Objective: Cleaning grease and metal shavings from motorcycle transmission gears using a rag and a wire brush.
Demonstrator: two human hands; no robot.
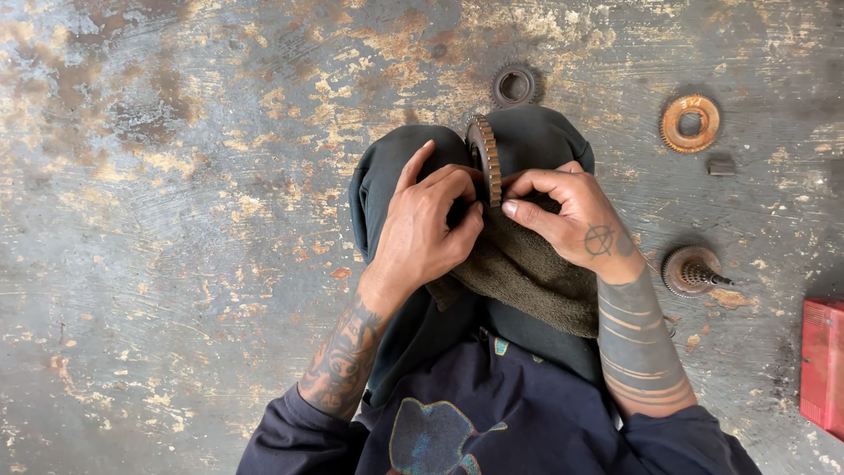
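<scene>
Between both hands, rusty gear upright, left hand, right hand apparently pinching it through cloth

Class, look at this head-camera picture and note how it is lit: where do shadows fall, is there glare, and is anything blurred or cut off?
Head view: soft, even light, with no glare on the floor; faint shadows lie beside the orange gear and the cone-shaped part; both hands, left hand and right hand, and the rusty gear look sharp; the red box is cut off at the right edge.
</scene>
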